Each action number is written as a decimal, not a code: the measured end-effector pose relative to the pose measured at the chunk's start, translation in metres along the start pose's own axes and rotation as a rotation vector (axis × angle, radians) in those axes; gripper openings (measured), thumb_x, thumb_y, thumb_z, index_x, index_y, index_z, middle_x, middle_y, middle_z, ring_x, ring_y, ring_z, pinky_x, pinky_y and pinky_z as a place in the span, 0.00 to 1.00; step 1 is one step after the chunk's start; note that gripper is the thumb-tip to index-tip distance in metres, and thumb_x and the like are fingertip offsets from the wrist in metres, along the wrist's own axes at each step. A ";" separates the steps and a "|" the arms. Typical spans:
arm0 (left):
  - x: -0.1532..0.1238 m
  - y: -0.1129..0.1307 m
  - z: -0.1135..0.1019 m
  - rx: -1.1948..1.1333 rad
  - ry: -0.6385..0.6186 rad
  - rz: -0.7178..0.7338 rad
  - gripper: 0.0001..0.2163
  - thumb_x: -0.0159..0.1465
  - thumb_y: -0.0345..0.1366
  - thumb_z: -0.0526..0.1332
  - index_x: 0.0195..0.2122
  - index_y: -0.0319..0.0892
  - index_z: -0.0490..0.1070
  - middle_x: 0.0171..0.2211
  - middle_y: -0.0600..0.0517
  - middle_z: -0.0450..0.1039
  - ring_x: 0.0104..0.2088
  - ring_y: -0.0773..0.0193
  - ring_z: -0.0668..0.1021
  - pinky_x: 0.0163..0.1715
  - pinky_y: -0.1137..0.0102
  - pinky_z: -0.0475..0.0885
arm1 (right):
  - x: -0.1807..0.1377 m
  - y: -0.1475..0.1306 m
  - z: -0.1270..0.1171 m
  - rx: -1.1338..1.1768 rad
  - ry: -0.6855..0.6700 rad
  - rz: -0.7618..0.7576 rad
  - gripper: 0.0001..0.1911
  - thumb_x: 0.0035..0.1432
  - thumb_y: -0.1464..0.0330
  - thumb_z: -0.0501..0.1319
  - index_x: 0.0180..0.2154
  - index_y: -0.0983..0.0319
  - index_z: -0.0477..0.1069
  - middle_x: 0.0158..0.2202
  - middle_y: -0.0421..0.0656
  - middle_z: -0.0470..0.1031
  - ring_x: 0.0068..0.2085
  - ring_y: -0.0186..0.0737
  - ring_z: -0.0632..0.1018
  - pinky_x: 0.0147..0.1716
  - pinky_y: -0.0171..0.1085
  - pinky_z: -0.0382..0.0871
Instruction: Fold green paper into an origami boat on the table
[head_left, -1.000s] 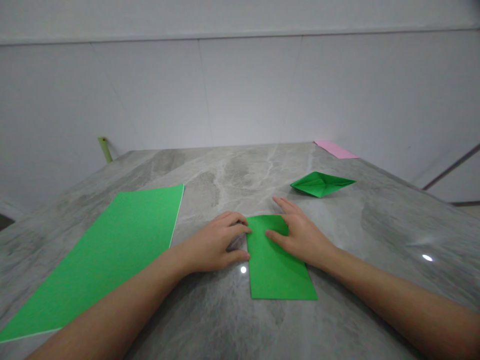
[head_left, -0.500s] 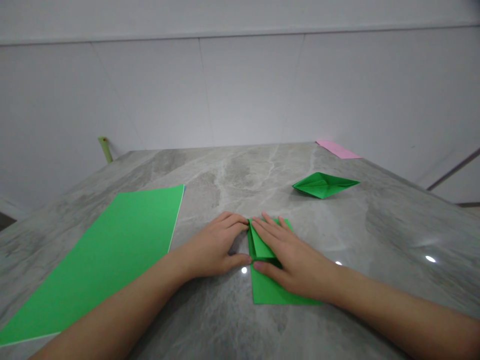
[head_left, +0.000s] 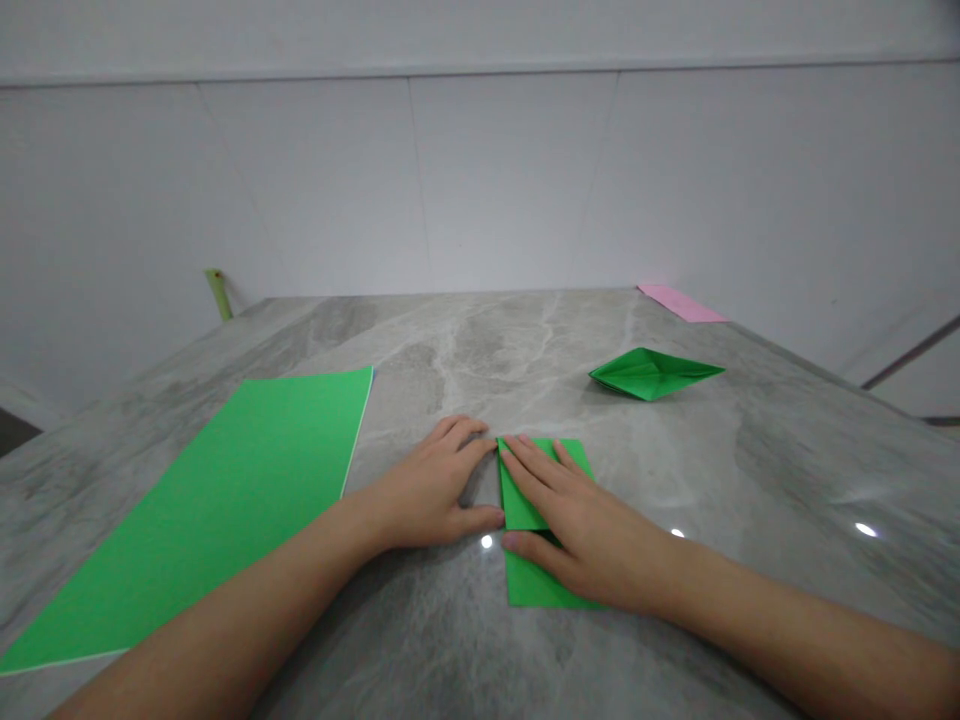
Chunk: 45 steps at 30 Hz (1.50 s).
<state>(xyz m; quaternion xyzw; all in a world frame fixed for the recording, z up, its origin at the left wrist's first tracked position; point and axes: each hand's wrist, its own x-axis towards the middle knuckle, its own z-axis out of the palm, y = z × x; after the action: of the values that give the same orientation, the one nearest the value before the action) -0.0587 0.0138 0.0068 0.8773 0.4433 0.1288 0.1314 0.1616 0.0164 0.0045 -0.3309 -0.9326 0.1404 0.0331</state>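
A sheet of green paper [head_left: 544, 588], folded over along its far part, lies in front of me on the table. My right hand [head_left: 574, 515] rests flat across it, fingers spread over the folded flap [head_left: 520, 502] and thumb on the lower layer. At the paper's left edge is my left hand [head_left: 442, 485], with forefinger and thumb tips at or close to that edge and the fingers apart. Part of the paper is hidden under my right hand and wrist.
On the left lies a stack of large green paper [head_left: 247, 480]. A folded green paper boat shape [head_left: 649, 375] sits beyond my right hand. Pink paper [head_left: 684, 304] lies at the far right corner of the grey marbled table [head_left: 480, 340], which meets a white wall [head_left: 480, 190].
The folded flap, which was partly raised at its left side, now lies flat under my right hand. My left fingertips have eased slightly off the paper's edge.
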 end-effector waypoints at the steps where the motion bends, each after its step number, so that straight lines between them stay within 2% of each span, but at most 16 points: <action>1: 0.000 0.000 0.000 0.002 -0.006 -0.011 0.31 0.60 0.50 0.64 0.60 0.37 0.63 0.62 0.37 0.61 0.65 0.44 0.60 0.63 0.51 0.59 | 0.000 0.000 0.000 0.001 -0.003 0.000 0.39 0.66 0.55 0.53 0.68 0.73 0.47 0.71 0.59 0.44 0.70 0.59 0.49 0.65 0.60 0.46; 6: -0.002 -0.004 0.002 -0.006 -0.042 -0.050 0.35 0.60 0.52 0.63 0.63 0.36 0.59 0.65 0.36 0.56 0.68 0.42 0.54 0.64 0.49 0.55 | 0.000 -0.001 -0.001 0.004 -0.011 0.005 0.39 0.66 0.55 0.53 0.68 0.73 0.48 0.70 0.59 0.45 0.70 0.59 0.49 0.65 0.61 0.46; 11: -0.003 -0.008 0.002 -0.070 -0.066 -0.066 0.38 0.58 0.52 0.64 0.65 0.38 0.57 0.67 0.37 0.52 0.68 0.42 0.52 0.65 0.47 0.54 | -0.001 0.000 -0.001 0.028 0.003 -0.001 0.40 0.66 0.55 0.54 0.68 0.73 0.49 0.70 0.60 0.46 0.69 0.60 0.49 0.65 0.61 0.46; 17: -0.002 -0.005 -0.001 -0.047 -0.119 -0.094 0.40 0.58 0.52 0.64 0.66 0.36 0.55 0.68 0.37 0.50 0.69 0.41 0.50 0.66 0.48 0.52 | -0.002 -0.001 -0.002 0.047 0.004 -0.005 0.39 0.65 0.56 0.55 0.68 0.73 0.49 0.70 0.60 0.46 0.69 0.60 0.50 0.65 0.61 0.47; 25: -0.001 -0.002 -0.001 0.011 -0.097 -0.055 0.38 0.59 0.51 0.63 0.65 0.33 0.57 0.67 0.34 0.53 0.68 0.42 0.54 0.65 0.49 0.54 | -0.002 0.000 -0.001 0.018 -0.004 -0.003 0.39 0.66 0.55 0.53 0.68 0.73 0.50 0.70 0.60 0.46 0.69 0.60 0.49 0.65 0.61 0.46; 29: -0.001 -0.002 -0.001 0.018 -0.077 -0.027 0.39 0.59 0.51 0.62 0.66 0.35 0.54 0.67 0.36 0.54 0.68 0.43 0.54 0.65 0.49 0.53 | -0.001 -0.001 -0.001 0.017 -0.005 -0.008 0.39 0.66 0.55 0.53 0.68 0.73 0.49 0.70 0.60 0.45 0.69 0.60 0.49 0.65 0.61 0.46; 41: -0.003 -0.003 0.000 0.039 -0.134 -0.070 0.40 0.61 0.54 0.60 0.67 0.33 0.52 0.69 0.35 0.49 0.69 0.42 0.50 0.66 0.51 0.52 | -0.001 0.001 0.002 0.044 0.013 -0.023 0.39 0.66 0.54 0.54 0.68 0.72 0.50 0.70 0.61 0.47 0.69 0.60 0.50 0.65 0.63 0.46; 45: -0.002 -0.002 -0.001 0.005 -0.120 -0.058 0.40 0.60 0.53 0.61 0.67 0.34 0.51 0.68 0.35 0.50 0.69 0.43 0.51 0.65 0.49 0.53 | -0.003 0.001 0.002 0.054 0.038 -0.030 0.38 0.66 0.55 0.54 0.68 0.71 0.51 0.70 0.60 0.47 0.69 0.60 0.51 0.64 0.63 0.47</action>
<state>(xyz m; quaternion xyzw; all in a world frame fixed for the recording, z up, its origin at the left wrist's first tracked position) -0.0617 0.0132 0.0071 0.8705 0.4603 0.0711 0.1591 0.1637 0.0149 0.0026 -0.3187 -0.9324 0.1588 0.0616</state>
